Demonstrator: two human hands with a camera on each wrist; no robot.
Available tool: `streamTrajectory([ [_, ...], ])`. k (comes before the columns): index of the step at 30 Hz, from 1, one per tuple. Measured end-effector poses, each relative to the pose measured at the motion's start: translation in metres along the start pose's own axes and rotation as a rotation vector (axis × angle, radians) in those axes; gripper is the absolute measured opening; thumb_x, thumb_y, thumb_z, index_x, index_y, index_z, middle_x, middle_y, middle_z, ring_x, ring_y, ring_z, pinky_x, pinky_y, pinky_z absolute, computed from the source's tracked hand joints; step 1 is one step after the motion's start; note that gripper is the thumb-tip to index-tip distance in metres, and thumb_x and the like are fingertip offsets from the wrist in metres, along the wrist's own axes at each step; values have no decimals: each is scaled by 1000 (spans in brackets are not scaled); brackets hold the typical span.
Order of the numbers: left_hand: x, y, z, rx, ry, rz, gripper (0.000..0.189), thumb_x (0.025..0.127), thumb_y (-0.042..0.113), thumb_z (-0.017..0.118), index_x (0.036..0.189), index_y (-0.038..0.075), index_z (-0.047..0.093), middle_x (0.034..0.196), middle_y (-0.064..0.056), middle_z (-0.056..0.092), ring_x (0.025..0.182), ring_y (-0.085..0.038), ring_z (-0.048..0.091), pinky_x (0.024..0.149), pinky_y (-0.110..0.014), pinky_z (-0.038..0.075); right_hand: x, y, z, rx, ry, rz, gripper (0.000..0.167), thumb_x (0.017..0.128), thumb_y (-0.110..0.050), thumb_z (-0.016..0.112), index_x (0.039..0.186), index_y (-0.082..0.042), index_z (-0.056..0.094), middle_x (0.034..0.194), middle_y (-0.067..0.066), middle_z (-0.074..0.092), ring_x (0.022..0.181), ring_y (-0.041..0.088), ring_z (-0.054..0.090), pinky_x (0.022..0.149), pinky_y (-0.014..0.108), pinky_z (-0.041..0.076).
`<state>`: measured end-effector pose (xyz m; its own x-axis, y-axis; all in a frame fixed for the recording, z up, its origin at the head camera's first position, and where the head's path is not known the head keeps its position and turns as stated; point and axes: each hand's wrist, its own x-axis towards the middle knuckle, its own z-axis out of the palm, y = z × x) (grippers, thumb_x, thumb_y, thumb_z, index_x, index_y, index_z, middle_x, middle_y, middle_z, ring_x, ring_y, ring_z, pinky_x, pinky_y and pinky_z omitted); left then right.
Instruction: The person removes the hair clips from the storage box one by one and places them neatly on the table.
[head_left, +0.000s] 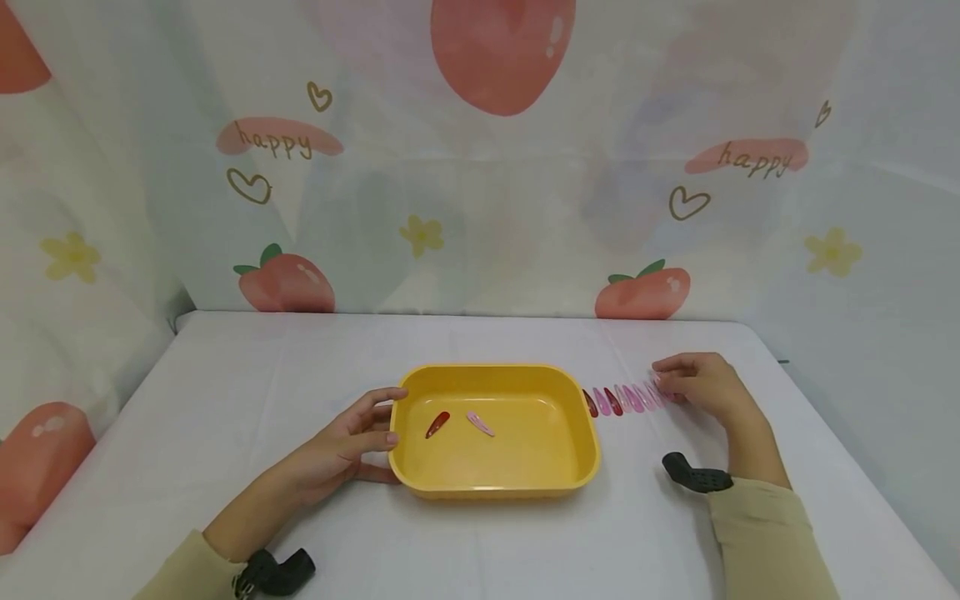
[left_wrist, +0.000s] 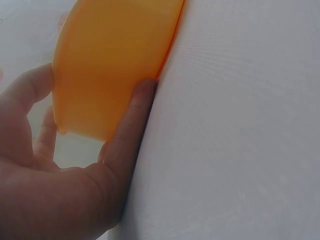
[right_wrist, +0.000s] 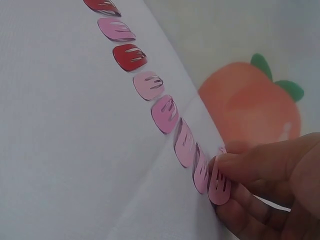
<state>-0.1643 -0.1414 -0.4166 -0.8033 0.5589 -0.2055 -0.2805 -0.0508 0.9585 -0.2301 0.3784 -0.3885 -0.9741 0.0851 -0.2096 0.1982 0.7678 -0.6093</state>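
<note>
My left hand holds the left end of a yellow plastic tray, fingertips at its rim and one finger low along the outer wall near the table. Inside the tray lie a red hair clip and a pink hair clip. To the right of the tray, my right hand pinches a pink snap hair clip between thumb and fingers. This clip is at the end of a row of red and pink clips, close beside another light pink clip. A red clip sits farther along the row.
A white cloth covers the table. Behind it hangs a printed curtain with peaches and flowers. Black wrist devices are worn on both forearms. The row's near end lies right at the tray's right side.
</note>
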Motion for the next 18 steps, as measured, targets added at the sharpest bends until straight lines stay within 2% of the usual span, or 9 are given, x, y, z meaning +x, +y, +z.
streamTrajectory([
  [3, 0, 0, -1, -3, -2, 2, 60, 100, 10, 57, 152, 16, 28, 155, -22, 26, 122, -35, 55, 89, -57, 55, 0, -2, 0, -32, 2, 11, 42, 95, -29, 67, 129, -3, 64, 121, 22, 64, 96, 27, 59, 79, 32, 55],
  [7, 0, -1, -1, 0, -1, -1, 60, 100, 10, 57, 152, 17, 28, 155, -22, 26, 121, -34, 56, 89, -57, 55, -1, -4, 0, -61, -1, 25, 39, 95, -27, 68, 125, -3, 67, 113, 19, 66, 91, 26, 59, 76, 30, 53],
  [12, 0, 0, -1, 3, 2, -3, 60, 100, 10, 57, 152, 17, 28, 155, -22, 26, 121, -35, 56, 89, -57, 55, -4, -7, -3, -61, 10, -3, 39, 98, -25, 62, 129, -2, 63, 118, 22, 62, 95, 28, 58, 79, 33, 53],
  [14, 0, 0, -1, 3, 3, -3, 60, 100, 10, 57, 152, 17, 28, 156, -22, 26, 122, -35, 55, 89, -57, 55, -5, -10, -4, -20, 13, -31, 41, 100, -27, 58, 132, -3, 60, 122, 22, 61, 99, 29, 59, 80, 34, 56],
  [18, 0, 1, 0, 7, 6, -4, 60, 100, 10, 57, 152, 17, 28, 155, -21, 26, 121, -34, 55, 89, -56, 56, -7, -24, -5, 153, -28, -115, 47, 103, -36, 52, 139, -5, 55, 128, 22, 59, 107, 31, 60, 84, 27, 57],
])
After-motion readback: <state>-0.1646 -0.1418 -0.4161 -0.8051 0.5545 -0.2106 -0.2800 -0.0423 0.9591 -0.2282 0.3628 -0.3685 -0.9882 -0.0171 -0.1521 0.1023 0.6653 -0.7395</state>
